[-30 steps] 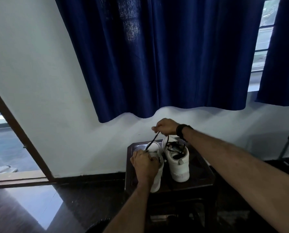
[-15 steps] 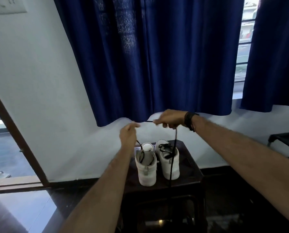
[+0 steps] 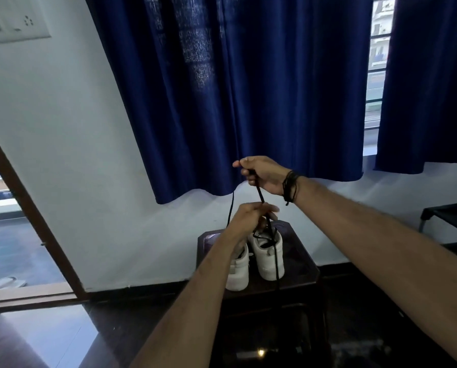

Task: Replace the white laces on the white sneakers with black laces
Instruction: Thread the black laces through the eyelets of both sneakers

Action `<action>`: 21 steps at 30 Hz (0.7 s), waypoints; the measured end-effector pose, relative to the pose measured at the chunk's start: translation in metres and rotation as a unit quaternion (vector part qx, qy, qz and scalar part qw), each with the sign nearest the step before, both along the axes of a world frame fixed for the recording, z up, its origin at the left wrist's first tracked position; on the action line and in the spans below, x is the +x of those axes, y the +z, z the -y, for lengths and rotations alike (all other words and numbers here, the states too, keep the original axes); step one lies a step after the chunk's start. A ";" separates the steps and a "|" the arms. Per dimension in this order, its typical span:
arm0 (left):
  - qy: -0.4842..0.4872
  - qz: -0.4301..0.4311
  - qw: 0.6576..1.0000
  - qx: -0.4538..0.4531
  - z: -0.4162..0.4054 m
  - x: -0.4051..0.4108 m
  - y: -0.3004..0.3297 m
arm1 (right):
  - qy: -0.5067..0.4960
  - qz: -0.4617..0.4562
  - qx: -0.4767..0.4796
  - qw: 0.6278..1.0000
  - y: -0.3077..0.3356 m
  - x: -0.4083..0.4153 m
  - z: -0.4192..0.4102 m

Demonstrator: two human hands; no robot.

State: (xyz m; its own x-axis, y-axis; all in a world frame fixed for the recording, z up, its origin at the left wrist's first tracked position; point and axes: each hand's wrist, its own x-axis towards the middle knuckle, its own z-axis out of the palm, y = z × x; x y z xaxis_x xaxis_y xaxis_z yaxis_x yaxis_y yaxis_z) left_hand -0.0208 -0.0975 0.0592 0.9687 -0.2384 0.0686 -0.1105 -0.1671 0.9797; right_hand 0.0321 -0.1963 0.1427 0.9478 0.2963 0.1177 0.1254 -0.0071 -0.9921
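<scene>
Black lace (image 3: 259, 191) pinched in right hand (image 3: 261, 173); left hand (image 3: 248, 217), at 6 o'clock below it, curled round the same lace above the sneakers (image 3: 268, 251).

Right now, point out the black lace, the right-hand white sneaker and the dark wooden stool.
Black lace (image 3: 259, 192): head view, taut stretch between the hands.
Right-hand white sneaker (image 3: 271, 264): head view, heel panel.
Dark wooden stool (image 3: 300, 266): head view, bare top beside the sneaker.

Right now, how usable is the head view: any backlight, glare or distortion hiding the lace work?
Head view: daylight from the window leaves the hands and sneakers dim; glare on the floor; wide-angle bends the door frame; black lace thin but visible.
</scene>
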 end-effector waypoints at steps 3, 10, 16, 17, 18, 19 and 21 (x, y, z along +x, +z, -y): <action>0.035 0.025 0.992 -0.117 -0.011 0.007 0.013 | -0.026 -0.020 -0.049 0.998 -0.014 -0.003 0.008; 0.171 0.072 0.947 -0.263 -0.037 0.047 0.059 | 0.240 -0.178 -0.105 0.948 -0.098 -0.031 0.038; 0.262 0.000 0.932 -0.251 -0.058 0.088 0.053 | 0.097 -0.129 0.011 0.987 -0.090 -0.021 0.071; 0.259 -0.047 0.949 -0.171 -0.055 0.089 0.043 | 0.070 -0.118 0.033 0.990 -0.081 -0.015 0.070; 0.231 -0.093 0.965 -0.084 -0.049 0.086 0.034 | 0.043 -0.104 0.062 0.992 -0.073 -0.008 0.067; 0.175 -0.136 0.975 -0.025 -0.040 0.078 0.025 | 0.021 -0.094 0.095 0.991 -0.064 -0.001 0.060; 0.036 -0.191 0.981 0.012 -0.022 0.057 0.010 | -0.013 -0.083 0.158 0.984 -0.048 0.010 0.044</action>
